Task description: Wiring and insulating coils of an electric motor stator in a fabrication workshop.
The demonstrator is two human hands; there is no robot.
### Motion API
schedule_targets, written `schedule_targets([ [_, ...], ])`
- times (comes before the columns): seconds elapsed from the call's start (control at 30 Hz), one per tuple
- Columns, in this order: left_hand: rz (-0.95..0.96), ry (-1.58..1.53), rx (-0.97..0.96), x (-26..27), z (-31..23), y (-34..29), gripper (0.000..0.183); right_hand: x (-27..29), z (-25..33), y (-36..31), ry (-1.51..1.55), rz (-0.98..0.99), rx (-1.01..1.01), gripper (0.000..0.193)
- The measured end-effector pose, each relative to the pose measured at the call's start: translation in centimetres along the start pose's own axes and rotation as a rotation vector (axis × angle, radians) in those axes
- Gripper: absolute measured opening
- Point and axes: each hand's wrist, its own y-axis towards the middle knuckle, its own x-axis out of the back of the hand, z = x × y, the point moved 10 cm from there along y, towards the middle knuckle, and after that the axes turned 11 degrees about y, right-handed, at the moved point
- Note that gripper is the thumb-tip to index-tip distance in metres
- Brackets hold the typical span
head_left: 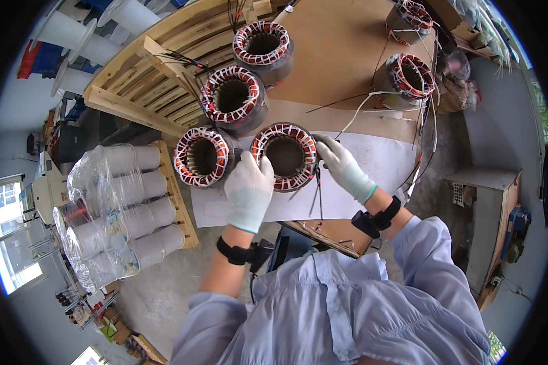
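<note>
A motor stator (284,129), its red-brown windings laced with white cord, stands upright on white sheeting in front of me. My left hand (249,182), in a white knit glove, grips its near left rim, with thumb and forefinger at the edge. At the right side, the gloved fingers of my right hand (341,163) curl against the rim and outer wall; their undersides are hidden. Dark lead wires (318,191) hang from the near right of this stator. Close beside my left hand stands another stator (181,159).
Two more stators, a middle one (210,100) and a far one (240,45), stand by a wooden pallet (134,106). Others, with loose leads, sit at the right: one stator (399,76) and a farther one (402,27). Film-wrapped white spools (128,213) lie at left; a cabinet (490,219) stands right.
</note>
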Motion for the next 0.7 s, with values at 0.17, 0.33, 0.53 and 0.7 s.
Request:
schedule_targets([
  [0.17,-0.009,0.246,-0.203,0.8,-2.5,5.4,0.023,-0.2,-0.2,-1.9,-0.192,-0.14,0.053,0.045],
  [0.33,-0.065,0.14,-0.371,2.7,-3.3,7.1,0.035,-2.1,-1.8,-8.3,-0.074,-0.03,-0.114,0.044],
  [0.53,-0.396,-0.557,-0.057,5.7,6.3,-7.3,0.019,11.8,-9.5,-24.5,0.073,-0.694,-0.022,0.031],
  [0.7,0.314,-0.487,-0.314,-4.2,1.8,-20.3,0.015,15.1,-19.5,-30.8,0.007,-0.951,-0.256,0.067],
])
